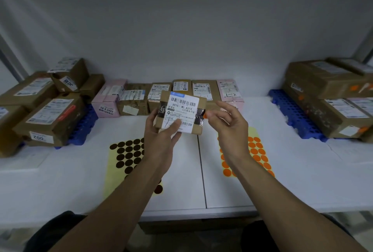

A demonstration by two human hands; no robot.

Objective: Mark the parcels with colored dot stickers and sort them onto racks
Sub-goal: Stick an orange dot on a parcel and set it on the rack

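I've got the left hand (161,136) holding a small parcel (182,110) up over the surface (80,171), its fingers (151,117) curled round the left edge and the thumb pressed on the white label. The right hand (232,124) is at the parcel's right edge. It's blurry there, but thumb and forefinger seem to pinch an orange dot (204,115), with the other fingers loose and apart. Below lie a sheet of brown dots (127,155) and a sheet of orange dots (258,151). A row of parcels (203,89) lines the back wall. Boxes are stacked on the left blue rack (84,124) and the right blue rack (292,114).
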